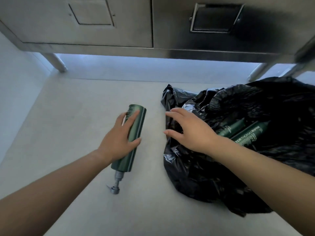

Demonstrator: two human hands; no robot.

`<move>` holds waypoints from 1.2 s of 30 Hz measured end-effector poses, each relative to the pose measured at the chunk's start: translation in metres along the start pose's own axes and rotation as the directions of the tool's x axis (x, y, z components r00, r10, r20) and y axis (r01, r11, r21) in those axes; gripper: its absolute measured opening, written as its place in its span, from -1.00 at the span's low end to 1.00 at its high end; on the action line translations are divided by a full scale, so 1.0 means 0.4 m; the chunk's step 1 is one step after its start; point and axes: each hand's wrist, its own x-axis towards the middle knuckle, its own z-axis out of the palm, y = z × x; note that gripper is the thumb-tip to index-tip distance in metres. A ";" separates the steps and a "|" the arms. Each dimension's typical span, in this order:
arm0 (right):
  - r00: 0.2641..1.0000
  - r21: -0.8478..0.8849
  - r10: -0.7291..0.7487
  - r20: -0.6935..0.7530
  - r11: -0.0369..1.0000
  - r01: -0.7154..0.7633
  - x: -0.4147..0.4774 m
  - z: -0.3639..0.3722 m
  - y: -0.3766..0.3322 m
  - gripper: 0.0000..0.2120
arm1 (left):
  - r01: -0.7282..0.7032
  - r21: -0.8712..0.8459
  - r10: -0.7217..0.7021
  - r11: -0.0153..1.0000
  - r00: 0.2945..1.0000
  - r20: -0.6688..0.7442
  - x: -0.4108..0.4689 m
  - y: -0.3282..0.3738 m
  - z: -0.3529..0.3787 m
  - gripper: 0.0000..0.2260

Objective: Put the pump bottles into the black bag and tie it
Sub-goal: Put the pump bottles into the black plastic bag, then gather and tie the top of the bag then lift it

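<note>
A green pump bottle [140, 124] lies flat on the pale grey surface [68, 116]. Its flat bottom points to 12 o'clock and its grey pump head [114, 189] points to 6 o'clock. The person's left hand [117, 138] has hold of the bottle around its middle. The fingers [132, 117] curl over the top of it from the 9 o'clock side, and the thumb [136, 140] presses on the side near 6 o'clock. The far end of the bottle sticks out past the fingertips, and the pump end sticks out below the wrist. At 3 o'clock from the bottle, a short way off, sits the black bag [204, 176], all crinkled, with its mouth open. The right hand [187, 132] rests on the bag's edge on the 9 o'clock side. Its fingers [172, 113] are spread wide and nearly straight, pointing to 10 o'clock, and I see nothing gripped in them. Inside the bag, at 3 o'clock from the right hand, lie two more green bottles [230, 129] side by side, the second [248, 135] with white letters on it. A metal cabinet [119, 23] stands at 12 o'clock, up on legs.
</note>
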 end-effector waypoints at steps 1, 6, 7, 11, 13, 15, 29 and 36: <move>1.000 -0.017 0.007 -0.019 1.000 -0.008 -0.015 -0.029 0.019 -0.41 | -0.033 0.004 0.033 0.999 0.999 0.007 0.014 0.035 -0.011 -0.21; 0.997 -0.114 0.047 -0.064 0.992 -0.054 -0.112 -0.176 0.138 -0.40 | -0.208 0.084 0.206 0.974 0.978 0.039 0.087 0.230 -0.043 -0.22; 0.996 -0.130 0.052 -0.075 0.990 -0.062 -0.131 -0.208 0.164 -0.39 | -0.239 0.103 0.236 0.965 0.971 0.047 0.100 0.271 -0.045 -0.21; 0.986 -0.165 0.087 -0.140 0.980 -0.109 -0.207 -0.325 0.277 -0.40 | -0.343 0.182 0.334 0.921 0.939 0.081 0.149 0.430 -0.033 -0.20; 0.971 -0.141 0.133 -0.201 0.977 -0.163 -0.254 -0.374 0.346 -0.40 | -0.380 0.222 0.363 0.898 0.925 0.116 0.174 0.507 -0.010 -0.21; 0.938 -0.091 0.194 -0.286 0.969 -0.228 -0.307 -0.408 0.420 -0.41 | -0.418 0.250 0.389 0.873 0.907 0.160 0.195 0.583 0.025 -0.21; 0.793 0.234 0.453 -0.407 0.891 -0.388 -0.428 -0.374 0.705 -0.45 | -0.459 0.250 0.340 0.852 0.850 0.403 0.234 0.787 0.344 -0.24; 0.771 0.280 0.481 -0.418 0.875 -0.394 -0.433 -0.357 0.727 -0.46 | -0.538 0.160 0.407 0.828 0.772 0.489 0.291 0.826 0.409 -0.19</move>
